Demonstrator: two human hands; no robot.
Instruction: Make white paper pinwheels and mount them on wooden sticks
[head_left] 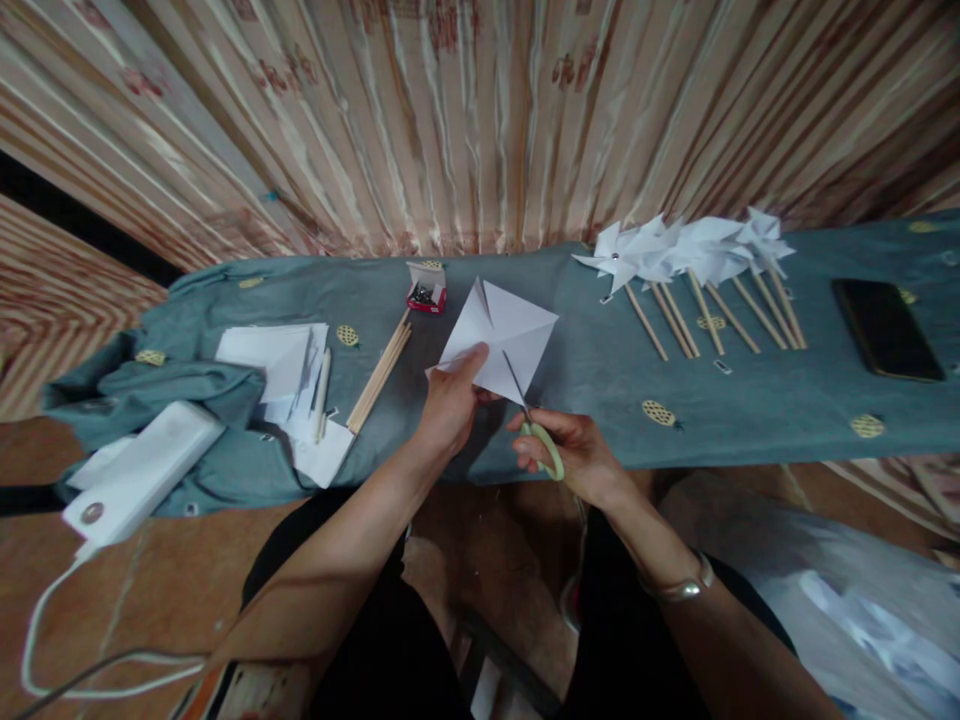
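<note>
Over the blue-green cloth-covered table (592, 365), our left fingers (472, 361) pinch the creased square white paper sheet (521, 325) at its near-left side, while our right fingers (553, 420), just beside its near corner, grip green-handled metal scissors (554, 456) whose blades point toward its centre.

Across the far side, a beige curtain (480, 120) in hanging folds, with reddish motifs. Over the bench (592, 360), a blue-green cloth (772, 410) with yellow pineapple prints (659, 413), bunched up at the left. Toward the right end, a dark phone (887, 330), flat. At the near left edge, a white device (150, 470) with a round button; from it, a white cable (31, 625) looping above the brown floor (172, 570).
</note>
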